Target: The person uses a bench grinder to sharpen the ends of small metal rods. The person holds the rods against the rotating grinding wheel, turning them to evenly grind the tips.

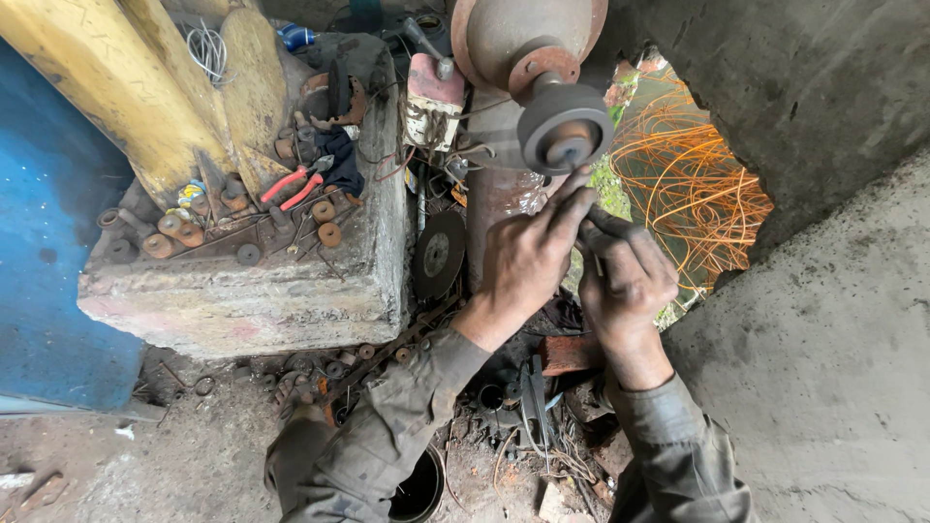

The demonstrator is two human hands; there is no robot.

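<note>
Gripping a thin dark metal piece [593, 244] — grimy hands [572, 261] beneath the grinding wheel [564, 129].

Left of the round grey grinding wheel [564, 129] the cluttered concrete block [242, 300] crowds in; right of it, a wall gap [693, 184] opens.

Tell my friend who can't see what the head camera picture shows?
Two grimy hands, left hand and right hand, hold a thin metal piece up to a grinding wheel. Red pliers lie on a concrete block.
</note>
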